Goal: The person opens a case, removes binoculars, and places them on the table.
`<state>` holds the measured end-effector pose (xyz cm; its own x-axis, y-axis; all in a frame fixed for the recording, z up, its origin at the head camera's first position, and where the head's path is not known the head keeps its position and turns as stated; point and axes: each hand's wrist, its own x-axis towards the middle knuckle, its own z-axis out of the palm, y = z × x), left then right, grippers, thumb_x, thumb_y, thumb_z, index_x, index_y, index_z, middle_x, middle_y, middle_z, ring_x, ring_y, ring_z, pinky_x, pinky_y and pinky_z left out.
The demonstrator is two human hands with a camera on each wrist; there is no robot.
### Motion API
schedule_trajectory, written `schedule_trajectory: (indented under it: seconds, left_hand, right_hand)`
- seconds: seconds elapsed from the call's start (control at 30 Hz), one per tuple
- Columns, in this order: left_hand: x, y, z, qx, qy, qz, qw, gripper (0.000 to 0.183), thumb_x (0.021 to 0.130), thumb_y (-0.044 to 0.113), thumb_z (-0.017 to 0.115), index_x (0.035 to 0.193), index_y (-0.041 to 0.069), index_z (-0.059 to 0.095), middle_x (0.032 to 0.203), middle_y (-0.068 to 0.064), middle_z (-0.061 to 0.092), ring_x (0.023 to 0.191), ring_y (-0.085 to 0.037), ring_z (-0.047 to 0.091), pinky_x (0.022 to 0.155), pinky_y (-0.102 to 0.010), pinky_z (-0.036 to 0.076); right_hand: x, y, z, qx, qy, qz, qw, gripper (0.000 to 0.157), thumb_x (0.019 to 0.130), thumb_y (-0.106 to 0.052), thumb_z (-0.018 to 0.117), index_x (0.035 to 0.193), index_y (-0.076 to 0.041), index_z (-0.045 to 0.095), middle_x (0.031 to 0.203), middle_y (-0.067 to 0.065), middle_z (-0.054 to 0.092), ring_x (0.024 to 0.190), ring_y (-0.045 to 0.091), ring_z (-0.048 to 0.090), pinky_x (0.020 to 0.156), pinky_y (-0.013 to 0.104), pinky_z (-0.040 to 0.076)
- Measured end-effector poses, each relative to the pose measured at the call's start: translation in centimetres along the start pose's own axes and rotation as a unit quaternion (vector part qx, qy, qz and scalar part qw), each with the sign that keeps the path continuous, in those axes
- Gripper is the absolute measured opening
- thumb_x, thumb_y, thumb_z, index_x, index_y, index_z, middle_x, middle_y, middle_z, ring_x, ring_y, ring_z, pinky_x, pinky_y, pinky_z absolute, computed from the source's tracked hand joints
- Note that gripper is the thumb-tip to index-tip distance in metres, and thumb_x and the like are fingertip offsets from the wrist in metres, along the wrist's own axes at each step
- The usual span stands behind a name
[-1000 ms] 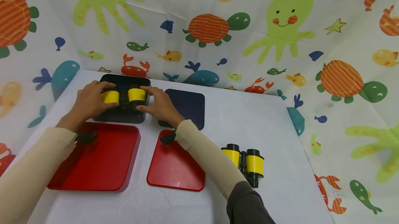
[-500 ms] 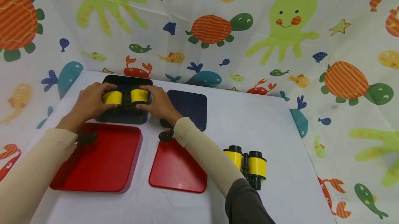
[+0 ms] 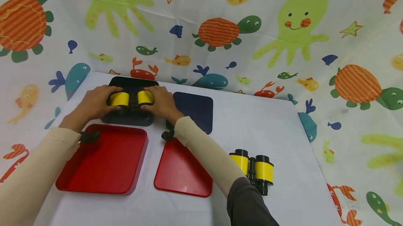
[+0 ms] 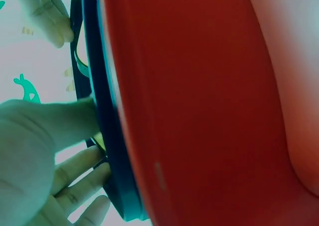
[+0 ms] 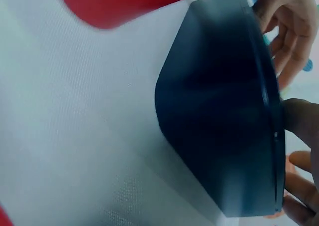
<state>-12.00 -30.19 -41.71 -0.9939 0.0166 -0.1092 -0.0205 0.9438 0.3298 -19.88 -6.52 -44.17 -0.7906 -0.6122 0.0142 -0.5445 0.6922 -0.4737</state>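
A pair of yellow-and-black binoculars (image 3: 145,98) sits within the walls of a dark box (image 3: 126,120) at the back left of the table. My left hand (image 3: 96,103) grips its left barrel, thumb at the near side and fingers at the far side. The right barrel is held the same way by my right hand (image 3: 162,103). In the left wrist view, the box wall hides most of the binoculars, with my left hand (image 4: 55,156) at the rim. The right wrist view shows the outer side of the box (image 5: 214,106), and my right hand (image 5: 301,151) beside its rim.
A red tray (image 3: 104,163) lies in front of the dark box. Right of it is a flat red lid (image 3: 182,175), partly under my right forearm. A dark flat lid (image 3: 198,112) lies behind. A second pair of binoculars (image 3: 264,170) stands at the right. A patterned curtain (image 3: 239,54) hangs behind.
The head view has shifted a little, so everything appears slightly further right. The binoculars sit slightly lower in the dark box, still held by both hands.
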Motion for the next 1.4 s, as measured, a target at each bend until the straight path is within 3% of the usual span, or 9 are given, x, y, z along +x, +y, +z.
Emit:
schedule_trajectory:
  seconds: [0.17, 0.37, 0.57, 0.9, 1.23, 1.4]
  left_hand:
    - [0.1, 0.2, 0.1, 0.010, -0.009, 0.008, 0.9999, 0.072, 0.094, 0.014, 0.080, 0.155, 0.002, 0.046, 0.151, -0.037, 0.046, 0.139, -0.057, 0.039, 0.118, -0.079, 0.028]
    - [0.3, 0.4, 0.0, 0.000, -0.012, 0.004, 0.9999, 0.071, 0.093, 0.013, 0.080, 0.155, 0.002, 0.046, 0.150, -0.036, 0.047, 0.139, -0.056, 0.039, 0.119, -0.076, 0.031]
    - [0.6, 0.5, -0.2, 0.010, -0.013, 0.015, 0.9998, 0.072, 0.095, 0.016, 0.080, 0.156, 0.003, 0.045, 0.150, -0.037, 0.048, 0.137, -0.056, 0.040, 0.117, -0.076, 0.033]
    - [0.6, 0.6, -0.3, 0.040, -0.019, 0.023, 0.9987, 0.073, 0.094, 0.015, 0.080, 0.157, 0.003, 0.044, 0.147, -0.036, 0.054, 0.132, -0.056, 0.045, 0.114, -0.076, 0.038]
    - [-0.3, 0.2, 0.3, 0.050, -0.002, 0.033, 0.9982, 0.074, 0.095, 0.013, 0.078, 0.158, 0.003, 0.042, 0.150, -0.037, 0.049, 0.135, -0.057, 0.043, 0.116, -0.076, 0.035]
    - [-0.8, 0.3, 0.1, 0.060, 0.025, 0.045, 0.9969, 0.074, 0.095, 0.011, 0.079, 0.158, 0.003, 0.042, 0.149, -0.037, 0.048, 0.133, -0.057, 0.042, 0.114, -0.076, 0.036]
  right_hand:
    - [0.4, 0.3, 0.0, -0.052, -0.011, 0.001, 0.999, 0.072, 0.098, -0.053, 0.073, 0.161, -0.029, 0.047, 0.165, -0.005, 0.047, 0.152, 0.016, 0.040, 0.122, 0.035, 0.040]
    - [0.8, 0.4, -0.4, -0.066, -0.020, 0.004, 0.998, 0.072, 0.099, -0.052, 0.071, 0.161, -0.024, 0.046, 0.161, -0.005, 0.051, 0.149, 0.016, 0.041, 0.118, 0.032, 0.043]
    - [1.2, 0.7, -1.0, -0.070, -0.034, 0.014, 0.997, 0.073, 0.100, -0.052, 0.070, 0.162, -0.024, 0.044, 0.164, -0.004, 0.048, 0.152, 0.015, 0.038, 0.123, 0.032, 0.040]
    - [1.7, 1.0, -1.3, -0.099, -0.067, -0.017, 0.993, 0.073, 0.104, -0.047, 0.066, 0.166, -0.022, 0.038, 0.169, -0.002, 0.042, 0.160, 0.018, 0.030, 0.131, 0.038, 0.031]
    - [1.6, 1.2, -1.0, -0.127, -0.065, -0.049, 0.989, 0.070, 0.105, -0.047, 0.065, 0.165, -0.020, 0.041, 0.167, -0.001, 0.046, 0.157, 0.017, 0.035, 0.133, 0.035, 0.026]
    - [1.4, 1.3, -0.9, -0.136, -0.043, -0.070, 0.987, 0.070, 0.106, -0.046, 0.063, 0.165, -0.018, 0.039, 0.164, 0.000, 0.048, 0.153, 0.018, 0.038, 0.132, 0.035, 0.029]
